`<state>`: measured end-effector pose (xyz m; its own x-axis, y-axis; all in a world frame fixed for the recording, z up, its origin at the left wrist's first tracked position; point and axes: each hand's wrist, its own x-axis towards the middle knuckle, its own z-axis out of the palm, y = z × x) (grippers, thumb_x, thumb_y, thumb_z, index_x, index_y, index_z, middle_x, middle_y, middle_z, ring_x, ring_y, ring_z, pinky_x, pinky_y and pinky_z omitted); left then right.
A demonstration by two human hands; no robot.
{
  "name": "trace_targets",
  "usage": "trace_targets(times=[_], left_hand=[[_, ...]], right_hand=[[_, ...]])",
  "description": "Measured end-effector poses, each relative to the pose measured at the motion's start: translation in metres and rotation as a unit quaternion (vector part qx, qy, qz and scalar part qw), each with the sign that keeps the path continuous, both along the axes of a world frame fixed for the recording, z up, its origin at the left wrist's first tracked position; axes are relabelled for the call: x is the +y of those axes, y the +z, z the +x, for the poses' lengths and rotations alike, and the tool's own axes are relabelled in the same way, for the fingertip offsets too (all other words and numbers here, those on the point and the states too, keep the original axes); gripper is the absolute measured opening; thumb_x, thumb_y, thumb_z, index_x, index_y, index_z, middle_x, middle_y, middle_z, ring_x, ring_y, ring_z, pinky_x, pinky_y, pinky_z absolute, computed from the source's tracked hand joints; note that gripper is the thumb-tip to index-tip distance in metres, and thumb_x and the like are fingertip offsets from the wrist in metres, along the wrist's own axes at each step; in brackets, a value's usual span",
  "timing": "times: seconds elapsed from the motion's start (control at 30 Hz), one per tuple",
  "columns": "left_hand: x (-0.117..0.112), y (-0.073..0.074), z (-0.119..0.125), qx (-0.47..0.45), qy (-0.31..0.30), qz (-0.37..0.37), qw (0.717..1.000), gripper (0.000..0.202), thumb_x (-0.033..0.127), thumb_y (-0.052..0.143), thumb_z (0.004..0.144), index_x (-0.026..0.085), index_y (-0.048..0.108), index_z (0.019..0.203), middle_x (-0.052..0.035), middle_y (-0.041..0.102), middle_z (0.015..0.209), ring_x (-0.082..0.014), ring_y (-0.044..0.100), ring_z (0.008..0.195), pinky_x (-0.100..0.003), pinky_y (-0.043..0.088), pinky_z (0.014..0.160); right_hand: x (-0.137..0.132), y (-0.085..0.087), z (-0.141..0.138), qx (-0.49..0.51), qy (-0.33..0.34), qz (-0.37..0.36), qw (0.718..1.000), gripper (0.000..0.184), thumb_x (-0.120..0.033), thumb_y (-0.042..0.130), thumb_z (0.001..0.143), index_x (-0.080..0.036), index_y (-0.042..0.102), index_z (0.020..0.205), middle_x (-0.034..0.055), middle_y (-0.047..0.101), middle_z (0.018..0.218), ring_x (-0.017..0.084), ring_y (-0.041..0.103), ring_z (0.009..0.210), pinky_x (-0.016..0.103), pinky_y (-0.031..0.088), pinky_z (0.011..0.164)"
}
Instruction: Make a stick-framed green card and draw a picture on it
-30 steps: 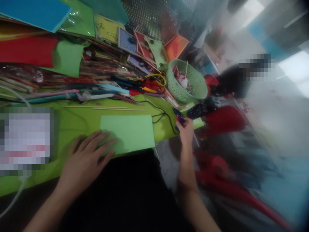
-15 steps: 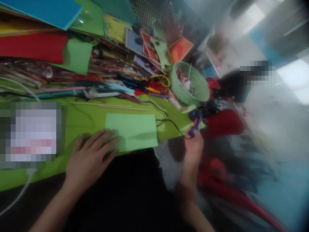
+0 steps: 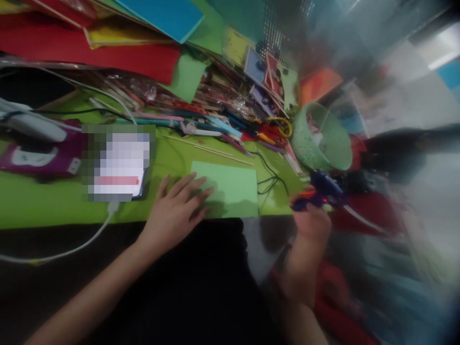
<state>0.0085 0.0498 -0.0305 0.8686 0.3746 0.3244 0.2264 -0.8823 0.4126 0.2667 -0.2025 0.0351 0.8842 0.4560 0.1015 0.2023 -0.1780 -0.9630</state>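
Note:
My left hand point(image 3: 179, 203) lies flat, fingers spread, with its fingertips on the left edge of a light green sheet of card point(image 3: 232, 191). The card rests on the green tabletop near its front edge. To the right of the card, my right hand point(image 3: 312, 218) is wrapped round a dark blue glue gun point(image 3: 327, 189) with an orange trigger and a small red light. A whitish glue stick point(image 3: 364, 219) juts from the gun towards the right. The gun's black cord point(image 3: 269, 179) loops on the table beside the card.
A green plastic basket point(image 3: 321, 139) with scraps stands behind the glue gun. Two thin sticks point(image 3: 212, 151) lie behind the card. Yellow-handled scissors point(image 3: 283, 125), pens and coloured sheets crowd the back. A pixelated phone point(image 3: 120, 165) with a white cable sits at left.
The view has shifted left. In my right hand the glue gun has turned, its glue stick now showing at the right. My left hand stays on the card's left edge.

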Motion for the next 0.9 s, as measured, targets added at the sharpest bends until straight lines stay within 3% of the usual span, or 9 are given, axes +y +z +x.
trace_targets(times=[0.2,0.33,0.5,0.63,0.8,0.9], left_hand=[[-0.002,-0.007,0.005,0.019,0.001,0.000,1.000,0.037,0.032,0.057,0.103,0.028,0.066,0.139,-0.0092,0.060,0.154,-0.0370,0.054,0.144,-0.071,0.033,0.121],[-0.004,-0.009,0.005,0.002,0.008,0.001,1.000,0.038,0.035,0.061,0.102,0.027,0.066,0.139,-0.0094,0.060,0.153,-0.0350,0.054,0.144,-0.069,0.034,0.122],[-0.004,-0.009,0.004,0.014,0.005,-0.009,1.000,0.042,0.040,0.064,0.101,0.027,0.064,0.141,-0.0084,0.058,0.156,-0.0346,0.053,0.145,-0.069,0.033,0.123],[-0.003,-0.009,0.003,0.030,-0.004,-0.011,0.999,0.048,0.047,0.060,0.102,0.024,0.061,0.144,-0.0098,0.054,0.160,-0.0355,0.050,0.148,-0.071,0.033,0.122],[-0.003,-0.008,0.006,0.041,-0.010,-0.027,0.999,0.055,0.049,0.063,0.100,0.023,0.057,0.149,-0.0116,0.049,0.163,-0.0371,0.045,0.151,-0.074,0.027,0.124],[-0.001,-0.007,0.011,0.037,0.005,-0.041,0.998,0.057,0.046,0.065,0.099,0.023,0.055,0.151,-0.0128,0.047,0.164,-0.0386,0.043,0.153,-0.077,0.023,0.124]], right_hand=[[0.048,0.009,-0.011,0.090,0.103,-0.019,0.990,0.024,-0.027,0.077,0.071,-0.022,0.076,0.095,0.0021,0.074,0.074,0.019,0.066,0.063,0.034,0.053,0.063],[0.081,0.009,-0.019,0.114,0.165,-0.033,0.979,0.025,-0.035,0.078,0.077,-0.022,0.079,0.098,-0.0003,0.070,0.065,0.015,0.058,0.058,0.029,0.044,0.055],[0.109,0.001,-0.025,0.091,0.220,-0.086,0.967,0.030,-0.047,0.076,0.084,-0.022,0.079,0.099,0.0005,0.070,0.067,0.014,0.054,0.058,0.028,0.043,0.056],[0.124,-0.002,-0.033,0.076,0.240,-0.117,0.961,0.030,-0.050,0.076,0.084,-0.022,0.079,0.096,0.0013,0.072,0.074,0.013,0.055,0.059,0.027,0.045,0.057],[0.129,0.001,-0.037,0.020,0.244,-0.145,0.959,0.038,-0.051,0.072,0.086,-0.021,0.067,0.064,0.0064,0.077,0.086,0.017,0.064,0.077,0.029,0.049,0.067],[0.123,0.003,-0.034,-0.003,0.220,-0.130,0.967,0.032,-0.050,0.069,0.090,-0.021,0.072,0.075,0.0054,0.077,0.087,0.016,0.061,0.072,0.030,0.048,0.069]])
